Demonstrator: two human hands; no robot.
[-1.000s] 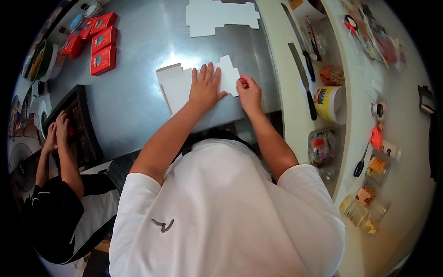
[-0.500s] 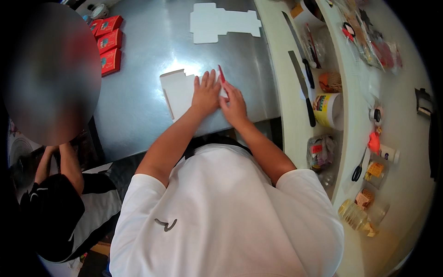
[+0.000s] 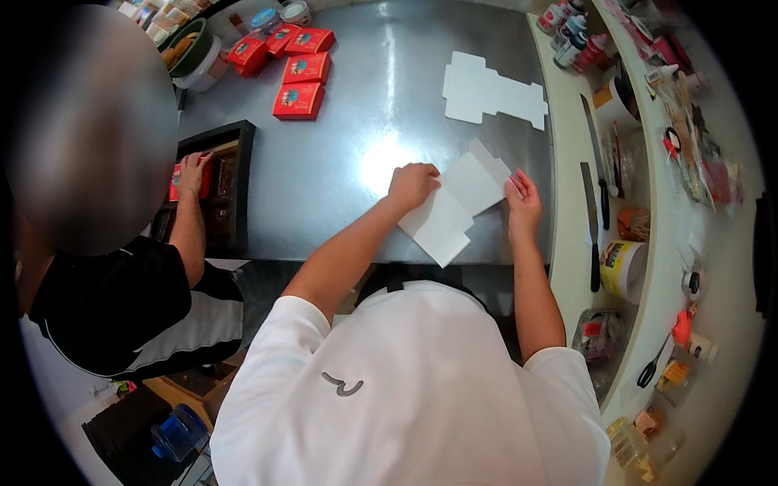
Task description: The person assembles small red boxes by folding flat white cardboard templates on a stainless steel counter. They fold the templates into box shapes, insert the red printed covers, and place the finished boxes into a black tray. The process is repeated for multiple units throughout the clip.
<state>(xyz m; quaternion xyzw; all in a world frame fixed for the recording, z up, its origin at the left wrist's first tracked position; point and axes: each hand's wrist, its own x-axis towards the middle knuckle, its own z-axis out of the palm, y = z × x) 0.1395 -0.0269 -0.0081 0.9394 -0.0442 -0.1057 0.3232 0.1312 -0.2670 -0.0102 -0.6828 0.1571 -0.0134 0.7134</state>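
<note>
A white cardboard box blank (image 3: 442, 219) lies unfolded and slanted on the metal worktable, near its front edge, its creased panels and flaps showing. My left hand (image 3: 413, 186) has its fingers curled on the blank's left edge, gripping it. At the right corner, my right hand (image 3: 525, 204) pinches a flap between thumb and fingers. A second white box blank (image 3: 494, 91) lies flat farther back, touched by neither hand. Several red boxes (image 3: 298, 99) stand at the back left of the table.
To the left, a co-worker's hand (image 3: 193, 174) rests on a red box in a black tray (image 3: 243, 162). Two long knives (image 3: 593, 219) lie on the shelf at right, beside a tub (image 3: 624, 267) and bottles (image 3: 574, 40). The steel table (image 3: 340, 202) stretches between.
My hands have moved apart from pressing close together on the folded blank, whose red side showed. Now it is spread and turned. The view has shifted left, bringing the black tray in.
</note>
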